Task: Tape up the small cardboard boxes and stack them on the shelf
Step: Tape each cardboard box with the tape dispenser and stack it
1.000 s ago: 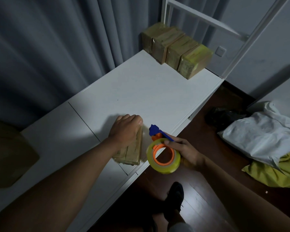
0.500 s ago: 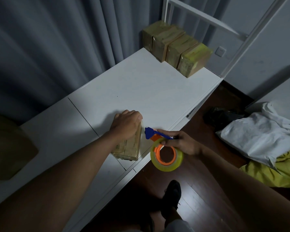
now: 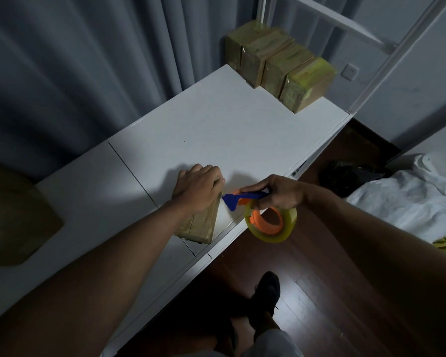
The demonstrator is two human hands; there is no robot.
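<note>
A small cardboard box (image 3: 200,225) lies on the white shelf top (image 3: 216,135) near its front edge. My left hand (image 3: 198,186) rests over the box's far end with fingers curled over its edge, holding it down. My right hand (image 3: 276,193) grips a tape dispenser (image 3: 269,222) with a blue handle, orange core and a yellowish roll. The dispenser's blue tip sits right at the box's right side. Several taped boxes (image 3: 281,70) stand in a row at the far end of the shelf top.
White shelf uprights (image 3: 386,65) rise at the far right corner. Grey curtains (image 3: 75,73) hang behind the shelf. A brown object (image 3: 13,217) lies at the left edge. On the dark wooden floor lie a white bag (image 3: 417,194), a black bag (image 3: 345,176) and my shoe (image 3: 265,292).
My right hand has lifted the tape dispenser up and left, bringing its blue tip against the box's right side. My left hand stays on the box.
</note>
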